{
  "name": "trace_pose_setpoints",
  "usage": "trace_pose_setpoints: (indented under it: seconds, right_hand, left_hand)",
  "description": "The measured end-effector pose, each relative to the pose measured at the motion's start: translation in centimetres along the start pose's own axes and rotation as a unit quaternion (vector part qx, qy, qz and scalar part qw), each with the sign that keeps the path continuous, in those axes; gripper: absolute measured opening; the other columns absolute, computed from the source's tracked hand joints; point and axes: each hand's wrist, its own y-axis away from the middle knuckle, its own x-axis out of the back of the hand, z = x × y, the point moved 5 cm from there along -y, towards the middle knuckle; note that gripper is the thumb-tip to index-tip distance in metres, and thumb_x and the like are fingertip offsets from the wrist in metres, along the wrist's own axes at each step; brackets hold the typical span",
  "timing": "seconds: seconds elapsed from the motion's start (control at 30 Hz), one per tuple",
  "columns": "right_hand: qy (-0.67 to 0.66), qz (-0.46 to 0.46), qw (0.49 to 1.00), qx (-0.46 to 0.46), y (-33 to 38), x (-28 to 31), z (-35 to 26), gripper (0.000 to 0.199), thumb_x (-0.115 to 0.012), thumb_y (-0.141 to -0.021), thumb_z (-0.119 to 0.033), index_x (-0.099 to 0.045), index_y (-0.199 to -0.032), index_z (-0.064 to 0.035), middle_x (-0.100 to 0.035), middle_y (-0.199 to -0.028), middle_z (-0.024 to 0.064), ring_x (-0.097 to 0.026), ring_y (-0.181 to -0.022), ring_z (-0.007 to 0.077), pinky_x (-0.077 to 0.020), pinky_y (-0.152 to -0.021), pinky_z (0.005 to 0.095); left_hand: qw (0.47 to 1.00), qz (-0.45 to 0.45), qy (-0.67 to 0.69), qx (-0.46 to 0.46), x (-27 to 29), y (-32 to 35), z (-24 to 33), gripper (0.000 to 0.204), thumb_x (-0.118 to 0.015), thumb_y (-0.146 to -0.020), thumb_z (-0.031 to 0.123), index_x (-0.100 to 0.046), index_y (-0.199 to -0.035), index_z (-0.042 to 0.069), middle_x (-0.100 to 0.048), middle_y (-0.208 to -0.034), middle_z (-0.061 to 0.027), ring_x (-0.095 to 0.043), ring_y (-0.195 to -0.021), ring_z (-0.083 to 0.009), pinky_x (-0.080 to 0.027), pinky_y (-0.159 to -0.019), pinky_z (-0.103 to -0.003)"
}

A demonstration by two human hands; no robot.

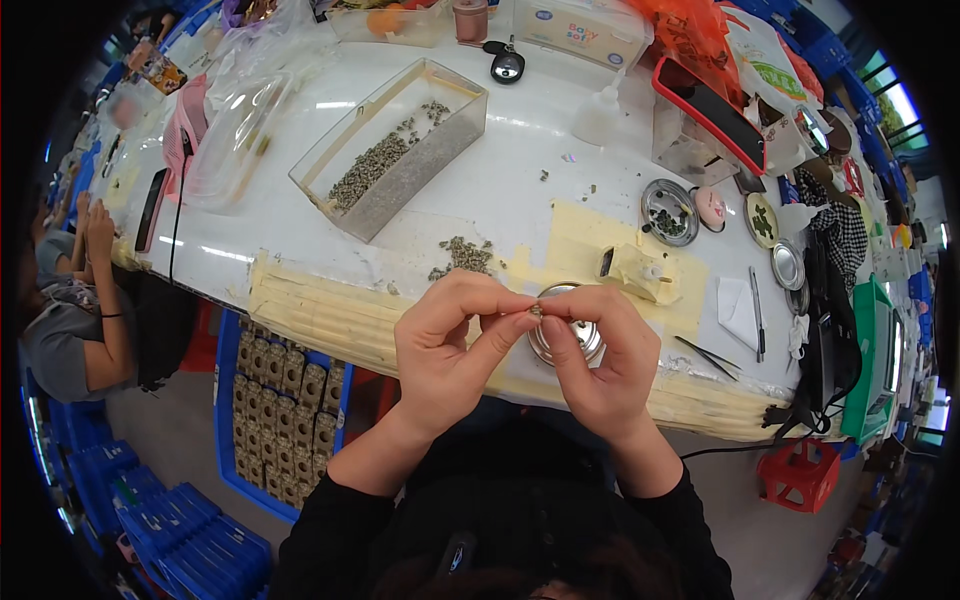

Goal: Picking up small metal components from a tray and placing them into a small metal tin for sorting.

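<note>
Tiny metallic part [537,310]: where?
– Btwn yr L hand [450,350] & R hand [610,355], fingertips of both pinched on it; neither's nearer, long axis unclear.
– Loose-parts pile [463,257]?
– Approx 10 o'clock.

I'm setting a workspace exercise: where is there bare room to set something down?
The white tabletop looks mostly bare between the clear bin and squeeze bottle, and between the bin's near end and black cable. Crowded: right, around the red phone and round dishes; and front, where the left hand and right hand pinch a tiny piece.
</note>
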Motion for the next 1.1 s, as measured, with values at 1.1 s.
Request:
trace_pose_setpoints:
  seconds: [1.1]
  right_hand:
    - [0.019, 0.004, 1.0, 0.019, 0.1, 1.1, 0.3, 0.01, -0.072, -0.079, 0.001, -0.066, -0.088, -0.0021, -0.065, -0.082, 0.0064, -0.059, -0.069, 0.0159, -0.0462, -0.06, 0.0271]
  left_hand:
    - [0.998, -0.053, -0.029, 0.034, -0.4, 0.2, 0.0, 0.016, -0.073, -0.084, -0.002, -0.071, -0.1, -0.002, -0.067, -0.09, -0.0074, -0.059, -0.078, -0.0117, -0.047, -0.069, -0.025]
